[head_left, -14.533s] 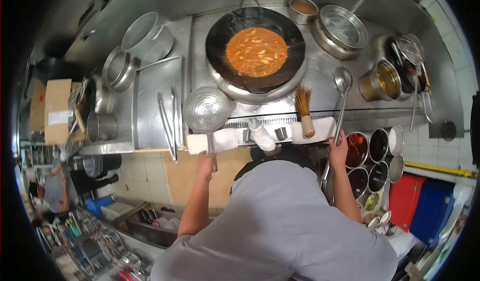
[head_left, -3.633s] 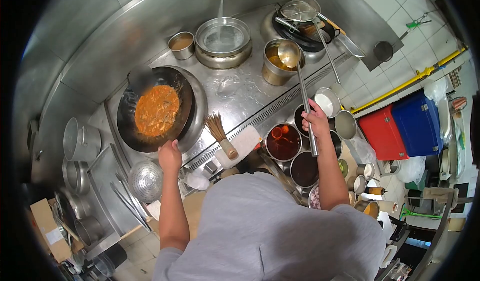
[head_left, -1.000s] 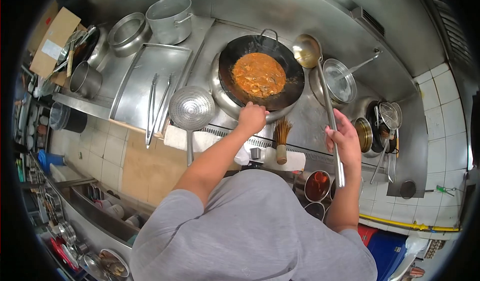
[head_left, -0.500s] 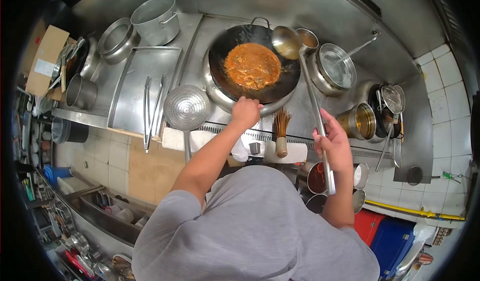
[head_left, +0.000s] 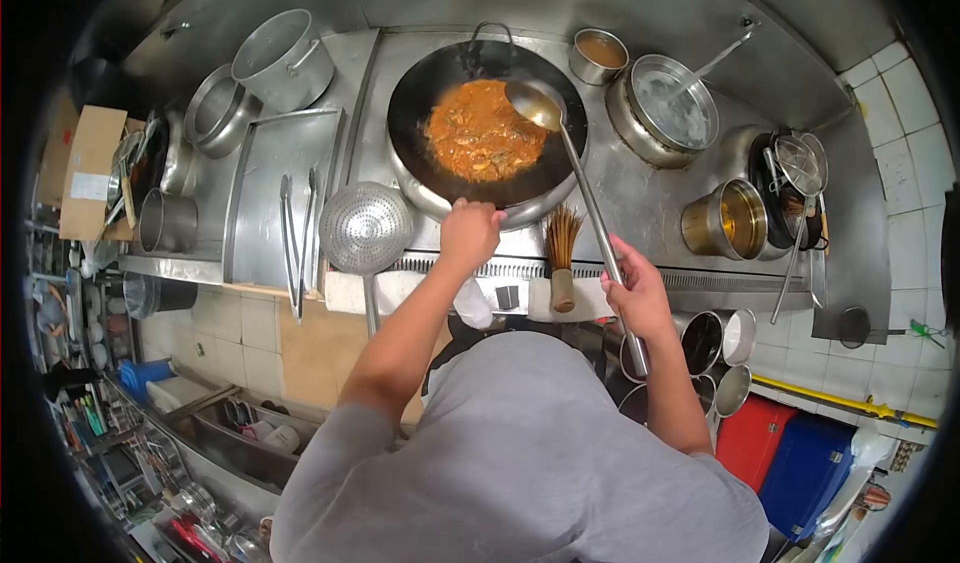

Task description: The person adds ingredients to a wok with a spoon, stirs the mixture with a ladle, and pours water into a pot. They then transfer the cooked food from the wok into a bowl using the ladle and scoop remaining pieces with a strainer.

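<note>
Ladle (head_left: 536, 105): shifted inward from the wok's right rim, over the stew (head_left: 476, 148). Wok (head_left: 408, 108): towards worktop (head_left: 640, 225) back edge; my left hand (head_left: 471, 235) closed on near rim, seemingly steadying. Right hand (head_left: 640, 301): gripping ladle, apparently for reach.

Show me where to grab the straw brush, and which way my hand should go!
I'd grip the brush by its stubby handle, reaching from the counter's near edge. That solid end points towards the person, over the white cloth; the loose bristles fan away.
</note>
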Demonstrator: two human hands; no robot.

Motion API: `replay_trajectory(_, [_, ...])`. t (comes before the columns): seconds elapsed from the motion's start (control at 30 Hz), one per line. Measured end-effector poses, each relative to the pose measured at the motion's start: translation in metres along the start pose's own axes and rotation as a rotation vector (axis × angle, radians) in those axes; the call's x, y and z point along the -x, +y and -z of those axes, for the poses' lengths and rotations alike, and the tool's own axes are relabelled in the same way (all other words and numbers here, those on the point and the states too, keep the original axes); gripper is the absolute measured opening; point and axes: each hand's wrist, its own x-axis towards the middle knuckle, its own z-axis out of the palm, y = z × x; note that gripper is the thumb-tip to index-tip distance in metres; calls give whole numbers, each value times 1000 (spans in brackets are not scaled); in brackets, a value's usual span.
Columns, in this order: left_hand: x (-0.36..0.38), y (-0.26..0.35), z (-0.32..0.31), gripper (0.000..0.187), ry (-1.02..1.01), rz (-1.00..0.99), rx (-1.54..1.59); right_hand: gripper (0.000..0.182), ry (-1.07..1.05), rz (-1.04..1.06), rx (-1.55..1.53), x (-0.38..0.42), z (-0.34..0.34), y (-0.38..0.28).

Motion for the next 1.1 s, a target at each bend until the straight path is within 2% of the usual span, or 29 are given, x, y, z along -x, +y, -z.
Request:
replay_trajectory(0.13, [-7, 5, 0, 34, -63, 55, 73, 77, 72, 78, 104, 2, 6, 24])
replay_trajectory(0.27, [-9, 2, -3, 33, -45, -15, 49, 72, 58, 94, 51, -11, 24, 20])
replay_trajectory(0.33, [-8, 7, 0, 33, -23, 2, 16, 71, 52, -44, 30, -19, 32, -3])
replay_trajectory(0.4, [-8, 11, 5, 31, -31, -16, 16, 71, 113, 41, -11, -46, 37, 7])
replay_trajectory(0.43, [-7, 12, 7, 24, -61, 4, 12, 72, 153, 118, -44, -65, 40, 15])
replay_trajectory(0.5, [0, 18, 8, 19, -87, 19, 7, 67, 302, 323, 217, -117, 50, 18])
replay_trajectory(0.53, [7, 22, 9, 17, -9, 33, 94, 68, 342, 360, 290, -151, 59, 20])
replay_trajectory(0.57, [14, 25, 10, 24, 70, 50, 179, 69, 379, 396, 362, -188, 68, 18])
replay_trajectory(0.6, [22, 29, 12, 24, 73, 49, 176, 69, 381, 329, 399, -220, 77, 9])
replay_trajectory(0.63, [29, 33, 14, 34, 97, 41, 127, 69, 381, 261, 436, -253, 84, -1])
replay_trajectory(0.67, [36, 37, 17, 44, 122, 33, 79, 69, 395, 330, 434, -303, 93, 17])
replay_trajectory(0.73, [42, 41, 21, 48, 116, 81, 117, 69, 400, 405, 434, -369, 109, 27])
replay_trajectory(0.77, [44, 43, 24, 47, 101, 94, 98, 68, 319, 214, 348, -387, 112, 18])
replay_trajectory(0.8, [46, 42, 26, 47, 87, 110, 79, 68, 235, 24, 264, -394, 110, 15])
replay_trajectory(0.93, [10, 28, 16, 32, 146, 92, 66, 69, 346, 121, 127, -356, 92, -5])
replay_trajectory(1.0, [-4, 10, -4, 23, -164, 64, -35, 69, 413, 209, 101, -320, 86, 9])
replay_trajectory(1.03, [3, 14, -2, 23, -160, 76, -36, 69, 428, 246, 99, -296, 84, 16])
replay_trajectory(1.1, [15, 33, 12, 28, 87, 54, -13, 67, 443, 233, -73, -245, 83, 29])
